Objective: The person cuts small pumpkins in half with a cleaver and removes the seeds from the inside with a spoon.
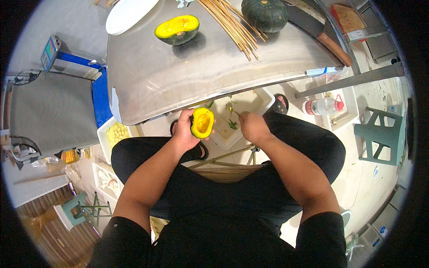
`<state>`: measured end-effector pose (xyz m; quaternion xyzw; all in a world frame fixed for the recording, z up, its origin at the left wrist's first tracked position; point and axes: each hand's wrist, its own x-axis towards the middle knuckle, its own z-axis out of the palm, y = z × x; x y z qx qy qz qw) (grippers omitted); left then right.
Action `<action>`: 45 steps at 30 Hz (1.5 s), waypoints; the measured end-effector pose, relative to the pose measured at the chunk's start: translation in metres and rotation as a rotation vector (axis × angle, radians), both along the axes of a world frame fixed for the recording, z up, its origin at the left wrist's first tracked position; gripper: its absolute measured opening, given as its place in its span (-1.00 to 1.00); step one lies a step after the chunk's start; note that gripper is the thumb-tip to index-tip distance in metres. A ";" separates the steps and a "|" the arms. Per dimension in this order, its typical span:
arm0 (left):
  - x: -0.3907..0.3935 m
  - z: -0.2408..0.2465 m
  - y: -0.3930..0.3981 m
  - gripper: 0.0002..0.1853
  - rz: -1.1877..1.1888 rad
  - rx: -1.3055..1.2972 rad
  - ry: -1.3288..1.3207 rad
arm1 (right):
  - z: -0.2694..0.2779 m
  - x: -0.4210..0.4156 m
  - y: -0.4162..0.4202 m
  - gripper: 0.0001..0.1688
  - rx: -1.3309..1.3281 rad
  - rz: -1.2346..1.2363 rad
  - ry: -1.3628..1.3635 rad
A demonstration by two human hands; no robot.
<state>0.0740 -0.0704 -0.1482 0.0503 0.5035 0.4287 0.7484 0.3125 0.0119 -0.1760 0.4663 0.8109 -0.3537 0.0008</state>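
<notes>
My left hand (pixel 186 135) holds a hollowed pumpkin half (pixel 203 123) with its yellow cut face turned up and towards the right. To the right, my right hand (pixel 255 128) is closed around a thin utensil (pixel 235 113), perhaps a spoon; most of it is hidden in the fist. Yellowish pulp seems to cling to its tip. Below both hands, a white plastic bin (pixel 252 101) on the floor contains green scraps (pixel 232 125). On the steel table (pixel 150 77) another pumpkin half (pixel 177 29) lies cut side up, near a whole dark green pumpkin (pixel 264 15).
Wooden skewers (pixel 231 28) and a cleaver's wooden handle (pixel 335 50) lie on the table, with a white plate (pixel 129 16) at its far left. The table's front edge runs just beyond my hands. A plastic bottle (pixel 321 106) and a green stool (pixel 380 135) are at right, a grey chair (pixel 53 114) at left.
</notes>
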 end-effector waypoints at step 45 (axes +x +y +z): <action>0.001 -0.003 0.003 -0.40 0.223 -0.071 0.187 | 0.052 -0.011 0.001 -0.70 -0.036 0.115 -0.106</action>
